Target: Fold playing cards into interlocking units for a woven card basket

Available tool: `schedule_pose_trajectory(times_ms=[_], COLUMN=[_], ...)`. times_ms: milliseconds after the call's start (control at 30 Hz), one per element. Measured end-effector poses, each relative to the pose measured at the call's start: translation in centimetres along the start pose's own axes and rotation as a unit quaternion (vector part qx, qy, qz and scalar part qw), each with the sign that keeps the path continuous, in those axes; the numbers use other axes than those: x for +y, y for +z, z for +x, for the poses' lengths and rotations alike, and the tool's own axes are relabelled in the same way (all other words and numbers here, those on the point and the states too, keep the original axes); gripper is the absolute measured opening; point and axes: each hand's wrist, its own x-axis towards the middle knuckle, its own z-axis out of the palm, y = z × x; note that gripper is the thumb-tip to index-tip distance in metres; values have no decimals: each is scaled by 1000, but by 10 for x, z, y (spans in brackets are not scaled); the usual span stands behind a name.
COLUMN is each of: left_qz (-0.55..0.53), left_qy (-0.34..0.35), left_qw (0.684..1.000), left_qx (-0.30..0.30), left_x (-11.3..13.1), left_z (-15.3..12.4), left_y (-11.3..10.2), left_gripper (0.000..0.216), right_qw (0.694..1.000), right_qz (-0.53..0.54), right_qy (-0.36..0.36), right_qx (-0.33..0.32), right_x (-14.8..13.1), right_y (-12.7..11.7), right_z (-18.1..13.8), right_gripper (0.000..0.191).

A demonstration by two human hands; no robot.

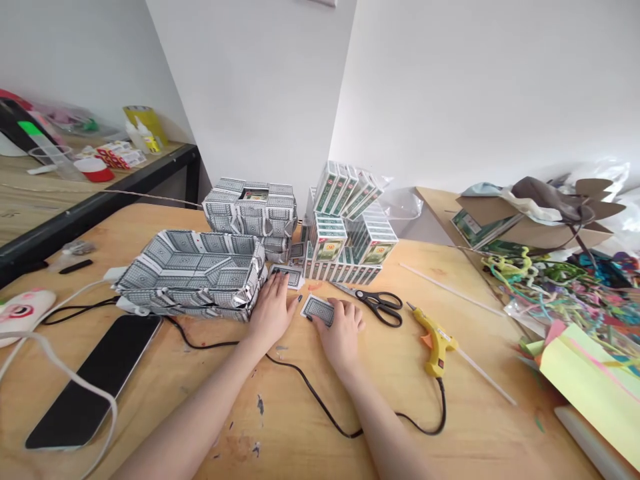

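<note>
My left hand [273,308] lies flat on the wooden table [350,413], fingers stretched toward a few loose playing cards [289,275], right beside a tray built of folded cards [193,273]. My right hand [341,330] is curled, its fingers pressing on a small folded card piece [317,309] on the table. Behind stand a second card-built box [253,210] and a stack of card packs [345,230].
Black scissors [375,303] and a yellow glue gun [436,337] lie to the right, the gun's black cord [310,393] running under my arms. A phone [95,380] lies at the left. Pipe cleaners and paper [565,293] crowd the right side.
</note>
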Motion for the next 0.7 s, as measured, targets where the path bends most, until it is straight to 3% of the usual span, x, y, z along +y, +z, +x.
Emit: schedule_pose_trajectory(times_ms=[400,533,700], left_qz=[52,57,27], left_qy=[-12,-2,9], left_qw=[999,998,999], left_qx=[9,15,14], left_x=[7,9,7], left_z=[2,0,1], left_y=[-10,-10,-3], left_gripper=[28,30,41], right_qw=[999,1000,997], right_qz=[24,28,62], right_qy=[31,12,31], right_qx=[-3,-3,-23], right_x=[-3,-3,-3], right_y=[-2,-2,-3], right_z=[1,1,2], right_gripper=[36,46,40])
